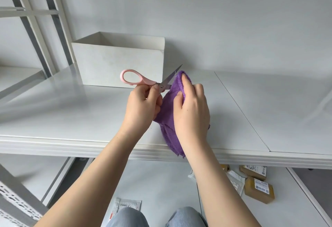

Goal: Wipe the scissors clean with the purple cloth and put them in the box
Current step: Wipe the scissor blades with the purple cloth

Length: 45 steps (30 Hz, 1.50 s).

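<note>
Scissors [143, 80] sit pinched in the left hand's [142, 106] grip; the right hand [191, 112] clasps the purple cloth [169, 108].

White table [75, 112], glossy top, moulded front edge: one open white box [118, 65] standing at rear.

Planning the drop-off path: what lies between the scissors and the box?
Nothing. In the head view, the scissors, held by the left hand, are raised just in front of the box with no object between.

White table [71, 115]; metal shelving frame [36, 29] at left; brown parcels [259, 190] and packets [125, 207] on floor.
</note>
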Each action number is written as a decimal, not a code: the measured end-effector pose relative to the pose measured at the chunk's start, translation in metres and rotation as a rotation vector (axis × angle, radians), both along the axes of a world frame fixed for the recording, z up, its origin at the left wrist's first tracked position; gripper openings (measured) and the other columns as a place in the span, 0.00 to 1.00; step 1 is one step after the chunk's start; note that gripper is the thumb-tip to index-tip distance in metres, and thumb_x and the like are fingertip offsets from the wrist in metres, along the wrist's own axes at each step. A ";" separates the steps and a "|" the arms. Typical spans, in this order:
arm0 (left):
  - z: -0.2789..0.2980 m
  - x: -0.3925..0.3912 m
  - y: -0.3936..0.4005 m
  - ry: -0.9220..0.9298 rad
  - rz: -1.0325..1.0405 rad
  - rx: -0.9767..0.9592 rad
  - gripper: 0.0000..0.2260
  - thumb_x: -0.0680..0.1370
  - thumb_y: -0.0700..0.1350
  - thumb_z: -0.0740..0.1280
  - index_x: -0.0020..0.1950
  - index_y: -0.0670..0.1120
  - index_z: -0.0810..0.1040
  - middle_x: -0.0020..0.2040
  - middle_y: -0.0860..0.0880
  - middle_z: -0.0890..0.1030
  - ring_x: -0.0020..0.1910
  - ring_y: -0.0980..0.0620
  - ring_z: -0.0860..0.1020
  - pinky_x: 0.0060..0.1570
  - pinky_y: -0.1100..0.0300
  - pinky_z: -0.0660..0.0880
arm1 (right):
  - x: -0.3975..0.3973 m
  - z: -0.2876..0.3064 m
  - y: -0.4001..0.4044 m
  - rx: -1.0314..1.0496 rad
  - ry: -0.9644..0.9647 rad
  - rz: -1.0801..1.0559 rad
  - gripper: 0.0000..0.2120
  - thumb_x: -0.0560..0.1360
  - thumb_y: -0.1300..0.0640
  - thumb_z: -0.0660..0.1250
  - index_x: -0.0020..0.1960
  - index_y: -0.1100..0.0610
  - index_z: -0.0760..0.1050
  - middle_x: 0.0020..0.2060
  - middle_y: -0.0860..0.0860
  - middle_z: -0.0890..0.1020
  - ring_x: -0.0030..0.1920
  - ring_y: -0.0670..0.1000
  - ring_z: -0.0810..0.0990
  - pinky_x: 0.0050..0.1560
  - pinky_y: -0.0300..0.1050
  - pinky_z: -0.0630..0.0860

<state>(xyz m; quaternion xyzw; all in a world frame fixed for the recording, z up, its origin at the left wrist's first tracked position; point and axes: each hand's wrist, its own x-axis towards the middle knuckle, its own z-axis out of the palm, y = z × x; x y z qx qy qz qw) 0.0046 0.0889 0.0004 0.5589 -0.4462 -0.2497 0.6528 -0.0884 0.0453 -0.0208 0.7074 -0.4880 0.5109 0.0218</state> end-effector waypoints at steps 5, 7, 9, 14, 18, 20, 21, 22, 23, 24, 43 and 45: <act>0.002 -0.002 0.000 0.004 -0.018 0.011 0.14 0.82 0.40 0.57 0.36 0.42 0.68 0.29 0.48 0.70 0.21 0.54 0.62 0.22 0.65 0.60 | -0.003 -0.002 0.007 -0.158 0.071 0.011 0.22 0.74 0.59 0.55 0.65 0.53 0.77 0.40 0.55 0.75 0.35 0.56 0.74 0.31 0.43 0.65; 0.001 -0.002 0.001 0.000 -0.026 0.009 0.14 0.81 0.40 0.57 0.35 0.42 0.67 0.28 0.48 0.69 0.21 0.54 0.62 0.22 0.64 0.59 | -0.002 -0.001 0.007 -0.209 0.139 0.005 0.22 0.74 0.60 0.56 0.64 0.53 0.78 0.38 0.55 0.74 0.33 0.56 0.72 0.30 0.45 0.67; 0.000 -0.002 0.001 -0.040 -0.028 0.006 0.14 0.81 0.40 0.57 0.35 0.41 0.68 0.29 0.47 0.69 0.21 0.53 0.62 0.24 0.63 0.59 | -0.003 0.000 0.003 -0.216 0.166 -0.048 0.22 0.73 0.61 0.57 0.64 0.53 0.78 0.38 0.55 0.74 0.32 0.56 0.72 0.29 0.45 0.64; -0.001 -0.001 0.000 -0.094 0.001 -0.003 0.14 0.81 0.40 0.57 0.36 0.40 0.70 0.29 0.47 0.70 0.21 0.54 0.63 0.25 0.62 0.61 | 0.000 0.001 -0.001 -0.162 0.155 -0.107 0.22 0.73 0.60 0.58 0.64 0.52 0.78 0.38 0.55 0.74 0.33 0.57 0.73 0.30 0.42 0.60; 0.001 -0.001 0.001 -0.048 0.015 -0.010 0.13 0.81 0.40 0.57 0.37 0.40 0.70 0.28 0.49 0.70 0.21 0.54 0.63 0.24 0.64 0.61 | 0.002 0.001 -0.001 -0.107 0.033 -0.066 0.22 0.74 0.58 0.54 0.64 0.56 0.77 0.40 0.55 0.76 0.35 0.58 0.77 0.29 0.43 0.68; 0.004 -0.001 0.001 -0.011 0.004 -0.011 0.11 0.81 0.40 0.57 0.39 0.40 0.71 0.29 0.48 0.70 0.22 0.53 0.62 0.23 0.64 0.60 | -0.002 0.000 0.002 -0.120 0.010 -0.025 0.22 0.75 0.58 0.55 0.66 0.57 0.76 0.41 0.55 0.76 0.36 0.58 0.77 0.30 0.44 0.70; 0.005 -0.001 0.001 -0.007 -0.002 -0.008 0.12 0.81 0.40 0.57 0.39 0.40 0.70 0.28 0.48 0.70 0.22 0.53 0.62 0.23 0.64 0.60 | -0.003 -0.001 0.005 -0.142 0.025 -0.005 0.22 0.75 0.58 0.55 0.66 0.56 0.76 0.41 0.55 0.76 0.36 0.57 0.76 0.30 0.45 0.70; 0.005 -0.002 0.000 -0.011 -0.006 -0.004 0.13 0.81 0.40 0.57 0.37 0.41 0.69 0.28 0.49 0.70 0.21 0.53 0.62 0.23 0.64 0.60 | -0.003 -0.001 0.007 -0.173 0.049 0.015 0.22 0.75 0.59 0.55 0.66 0.55 0.77 0.40 0.55 0.75 0.35 0.57 0.75 0.30 0.45 0.69; 0.005 -0.002 0.000 -0.017 -0.011 -0.001 0.14 0.81 0.40 0.57 0.35 0.42 0.68 0.27 0.49 0.70 0.21 0.53 0.62 0.22 0.64 0.60 | -0.002 -0.001 0.008 -0.206 0.075 0.030 0.22 0.74 0.60 0.55 0.65 0.54 0.77 0.39 0.55 0.75 0.34 0.57 0.74 0.30 0.45 0.68; 0.005 -0.002 0.000 -0.018 -0.017 0.002 0.15 0.81 0.40 0.57 0.34 0.42 0.67 0.27 0.49 0.69 0.21 0.53 0.62 0.22 0.64 0.60 | -0.002 -0.001 0.009 -0.236 0.103 0.038 0.22 0.74 0.61 0.56 0.64 0.54 0.78 0.38 0.55 0.74 0.34 0.56 0.73 0.30 0.46 0.68; 0.004 -0.002 0.002 0.005 -0.026 0.019 0.13 0.81 0.40 0.57 0.37 0.40 0.70 0.28 0.48 0.70 0.21 0.53 0.62 0.23 0.63 0.60 | -0.006 0.001 0.004 -0.252 0.184 -0.007 0.22 0.74 0.61 0.55 0.64 0.54 0.78 0.38 0.55 0.74 0.33 0.56 0.72 0.30 0.45 0.66; 0.004 -0.001 0.003 -0.047 -0.024 0.017 0.13 0.81 0.40 0.57 0.37 0.39 0.70 0.28 0.48 0.70 0.21 0.53 0.63 0.23 0.64 0.61 | -0.006 0.002 0.003 -0.230 0.201 -0.056 0.22 0.74 0.61 0.56 0.64 0.54 0.78 0.38 0.55 0.73 0.33 0.56 0.72 0.30 0.44 0.63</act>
